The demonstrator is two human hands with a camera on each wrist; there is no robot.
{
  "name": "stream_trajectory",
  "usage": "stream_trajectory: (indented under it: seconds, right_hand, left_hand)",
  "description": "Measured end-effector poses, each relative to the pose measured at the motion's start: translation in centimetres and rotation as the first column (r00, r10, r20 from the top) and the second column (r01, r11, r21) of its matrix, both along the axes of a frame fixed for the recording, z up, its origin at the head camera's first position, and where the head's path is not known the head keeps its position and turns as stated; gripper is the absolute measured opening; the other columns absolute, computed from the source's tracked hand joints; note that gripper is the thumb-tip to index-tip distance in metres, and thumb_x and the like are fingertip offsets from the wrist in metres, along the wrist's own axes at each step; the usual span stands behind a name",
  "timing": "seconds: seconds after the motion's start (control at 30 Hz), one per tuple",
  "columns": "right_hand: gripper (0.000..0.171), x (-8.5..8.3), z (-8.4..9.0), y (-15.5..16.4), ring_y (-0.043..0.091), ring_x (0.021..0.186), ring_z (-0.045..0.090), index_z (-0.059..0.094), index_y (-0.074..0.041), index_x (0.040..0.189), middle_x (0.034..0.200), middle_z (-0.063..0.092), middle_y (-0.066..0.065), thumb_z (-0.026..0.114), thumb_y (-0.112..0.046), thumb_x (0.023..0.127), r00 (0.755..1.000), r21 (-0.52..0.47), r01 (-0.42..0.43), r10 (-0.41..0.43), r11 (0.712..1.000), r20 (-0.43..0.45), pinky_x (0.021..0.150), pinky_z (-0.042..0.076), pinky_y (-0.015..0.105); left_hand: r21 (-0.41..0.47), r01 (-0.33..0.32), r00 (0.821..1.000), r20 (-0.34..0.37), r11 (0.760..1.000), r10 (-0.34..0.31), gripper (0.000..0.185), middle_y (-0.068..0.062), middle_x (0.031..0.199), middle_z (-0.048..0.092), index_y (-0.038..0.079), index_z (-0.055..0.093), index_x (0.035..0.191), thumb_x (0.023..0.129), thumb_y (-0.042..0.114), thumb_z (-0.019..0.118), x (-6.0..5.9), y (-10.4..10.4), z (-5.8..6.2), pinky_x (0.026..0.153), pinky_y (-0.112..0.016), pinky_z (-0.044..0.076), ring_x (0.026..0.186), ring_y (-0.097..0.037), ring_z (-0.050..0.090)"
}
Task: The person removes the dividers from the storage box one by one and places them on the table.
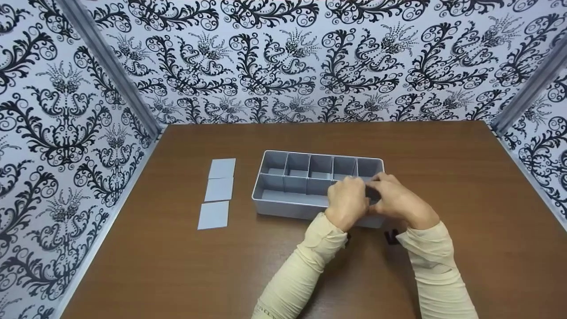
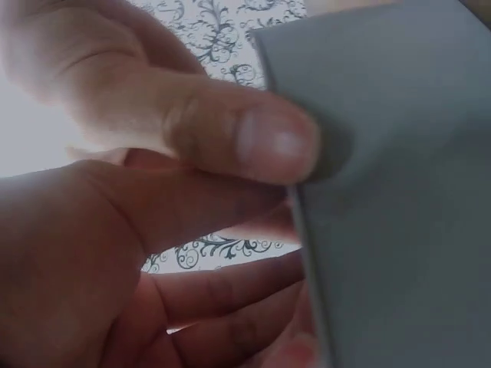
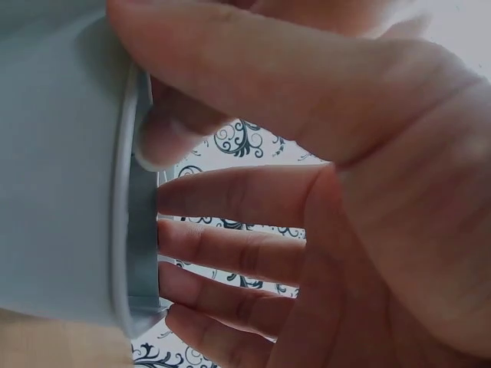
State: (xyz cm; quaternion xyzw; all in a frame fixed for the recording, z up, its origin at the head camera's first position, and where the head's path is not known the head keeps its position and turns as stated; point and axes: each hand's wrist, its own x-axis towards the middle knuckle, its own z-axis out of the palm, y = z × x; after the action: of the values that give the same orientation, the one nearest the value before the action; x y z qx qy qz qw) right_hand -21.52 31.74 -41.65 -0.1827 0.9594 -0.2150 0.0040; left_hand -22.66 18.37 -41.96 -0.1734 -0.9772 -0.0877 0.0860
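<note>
A grey compartment box point(image 1: 292, 208), divided into two rows of cells, stands on the table. At its front right part, my left hand point(image 1: 347, 199) and right hand point(image 1: 401, 199) work close together. My right hand point(image 3: 345, 199) grips the rim, its thumb on the outer wall point(image 3: 61, 169) and its fingers reaching behind the edge. On the other side of the hold, my left hand point(image 2: 84, 238) grips the same grey wall point(image 2: 399, 207), fingers behind its edge. In the head view both hands hide the box's front right cells.
Three flat light grey squares point(image 1: 219, 189) lie in a column left of the box on the brown table point(image 1: 146, 248). Patterned walls point(image 1: 274, 62) enclose the table at the back and sides. Dark straps point(image 1: 392, 237) show near my wrists.
</note>
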Motion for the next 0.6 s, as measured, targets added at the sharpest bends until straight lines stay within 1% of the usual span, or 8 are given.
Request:
stream_trajectory:
  seconds: [0.17,0.4,0.6]
  right_hand:
    - [0.059,0.0,0.0,0.0,0.045,0.105,0.052,0.063,0.011,0.122,0.110,0.057,0.024,0.083,-0.009,0.070,1.000,0.007,0.000,0.000,1.000,-0.001,0.094,0.044,0.055]
    - [0.054,0.2,0.0,-0.1,0.043,0.100,0.053,0.066,0.009,0.117,0.104,0.058,0.023,0.082,-0.007,0.069,0.999,-0.008,-0.017,0.017,1.000,-0.043,0.091,0.044,0.054]
    - [0.052,0.2,0.0,-0.1,0.043,0.100,0.053,0.066,0.008,0.116,0.104,0.058,0.024,0.083,-0.008,0.069,0.999,-0.018,-0.011,0.010,1.000,-0.041,0.090,0.045,0.054]
  left_hand:
    - [0.000,-0.035,0.999,-0.018,0.999,0.035,0.020,0.003,0.084,0.074,0.019,0.076,0.089,0.078,0.036,0.079,0.0,0.4,-0.4,0.056,-0.033,0.054,0.073,-0.016,0.071]
    - [-0.002,-0.058,0.998,-0.036,0.998,0.057,0.013,0.004,0.083,0.074,0.021,0.076,0.087,0.079,0.030,0.077,-0.2,0.7,-0.9,0.056,-0.033,0.054,0.073,-0.016,0.071]
    - [-0.013,-0.066,0.995,-0.075,0.998,0.065,0.010,0.004,0.079,0.073,0.021,0.076,0.085,0.079,0.029,0.077,-0.4,1.0,-1.3,0.054,-0.032,0.054,0.070,-0.015,0.071]
